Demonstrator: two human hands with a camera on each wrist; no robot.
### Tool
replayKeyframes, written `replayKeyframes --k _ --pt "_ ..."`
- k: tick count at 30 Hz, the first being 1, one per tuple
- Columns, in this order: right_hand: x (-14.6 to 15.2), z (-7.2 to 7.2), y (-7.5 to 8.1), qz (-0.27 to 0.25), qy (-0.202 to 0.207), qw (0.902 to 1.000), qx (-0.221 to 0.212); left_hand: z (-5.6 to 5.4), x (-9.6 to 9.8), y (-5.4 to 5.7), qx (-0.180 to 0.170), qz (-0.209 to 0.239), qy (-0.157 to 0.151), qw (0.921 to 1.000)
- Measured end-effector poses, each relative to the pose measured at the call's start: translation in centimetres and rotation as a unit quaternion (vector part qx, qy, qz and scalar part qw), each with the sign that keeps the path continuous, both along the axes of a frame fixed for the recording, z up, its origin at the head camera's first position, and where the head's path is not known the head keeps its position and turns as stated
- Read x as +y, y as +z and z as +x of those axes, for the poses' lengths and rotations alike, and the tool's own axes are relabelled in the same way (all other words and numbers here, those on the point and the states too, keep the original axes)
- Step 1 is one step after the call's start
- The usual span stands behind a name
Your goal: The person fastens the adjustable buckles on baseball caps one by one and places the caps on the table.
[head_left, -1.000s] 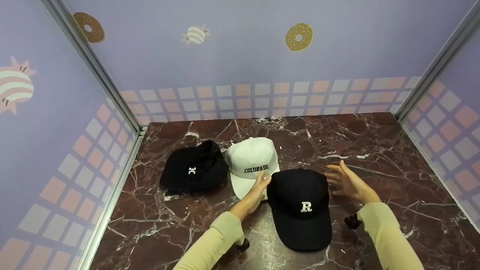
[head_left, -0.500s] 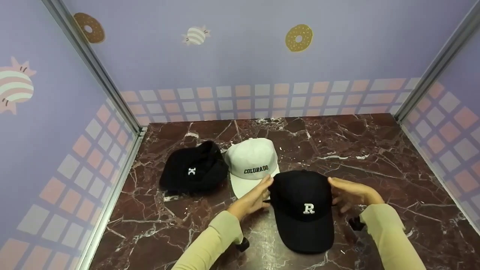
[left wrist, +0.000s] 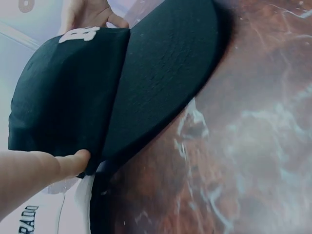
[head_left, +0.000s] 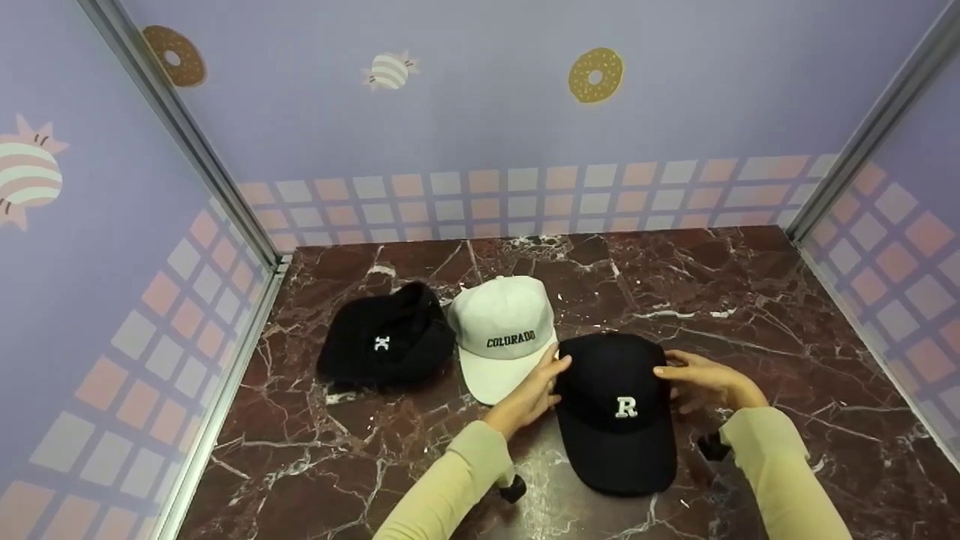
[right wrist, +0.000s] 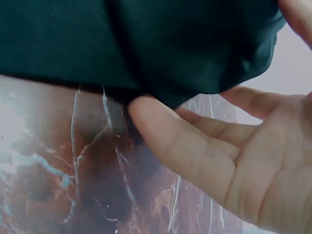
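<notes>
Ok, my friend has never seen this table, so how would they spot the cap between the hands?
On the dark red marbled table, find the white COLORADO cap. Just right and nearer the person is a black cap, the left hand and right hand gripping its sides. Its white R sets it apart: the other black cap, far left, bears a different white emblem.

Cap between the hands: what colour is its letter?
White: the R stands out on the black cap, clearest in the head view.
</notes>
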State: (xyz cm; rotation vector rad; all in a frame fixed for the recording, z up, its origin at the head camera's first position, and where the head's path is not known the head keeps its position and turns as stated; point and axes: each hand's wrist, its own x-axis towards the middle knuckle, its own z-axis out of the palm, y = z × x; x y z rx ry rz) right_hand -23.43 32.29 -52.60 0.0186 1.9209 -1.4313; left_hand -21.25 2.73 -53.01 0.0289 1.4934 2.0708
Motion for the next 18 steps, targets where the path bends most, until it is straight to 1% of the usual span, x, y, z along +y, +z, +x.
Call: replayKeyframes --k 4,7,10,12,14,15,18 --pt "0.7 -0.7 -1.3 -0.004 -0.045 0.999 0.005 -0.4 1.2 0.1 0.013 0.007 0.036 0.9992" --pt "1.0 -1.1 -2.1 -0.021 -0.076 0.9969 0.007 -0.7 2.1 0.2 0.019 0.016 0.06 0.9979" --pt "0.9 -1.4 -2.6 -0.025 -0.103 0.9942 0.014 -1.1 2.9 0.2 0.025 0.018 0.078 0.9965" --pt "0.7 -1.6 -2.7 -0.015 -0.117 0.9927 0.023 -1.4 3.3 0.1 0.033 0.017 0.088 0.9954" --pt "0.3 -1.5 -2.3 -0.008 -0.142 0.9893 0.032 -1.9 3.6 0.0 0.041 0.019 0.097 0.9943" --pt "-0.1 -1.2 -1.6 -0.009 -0.149 0.9881 0.039 -2.2 3.7 -0.1 0.045 0.02 0.101 0.9936" --pt "-0.8 -0.6 -0.6 -0.026 -0.172 0.9832 0.055 -2.8 3.9 -0.1 0.057 0.018 0.107 0.9924"
